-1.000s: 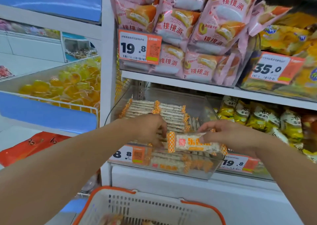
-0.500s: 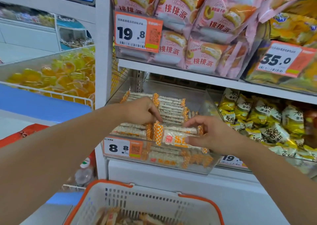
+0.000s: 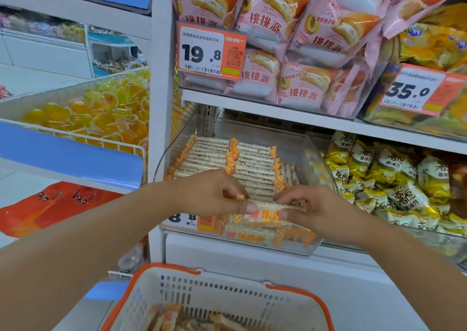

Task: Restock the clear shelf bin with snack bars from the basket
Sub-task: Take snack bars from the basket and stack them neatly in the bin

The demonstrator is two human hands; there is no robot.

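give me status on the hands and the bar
Left hand and right hand both pinch one bar, over bin front. Basket below. Nothing blocking.

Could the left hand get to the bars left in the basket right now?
Probably not at once: the left hand and right hand both pinch a snack bar over the bin. Once freed, yes: the basket sits open-topped just below.

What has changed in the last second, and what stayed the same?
The orange-and-white wrapped snack bar, pinched at its ends by the left hand and right hand, has turned from label-up to edge-up and come down over the front of the clear plastic shelf bin. Both grips, the stacked rows and the white-and-orange basket remain unchanged.
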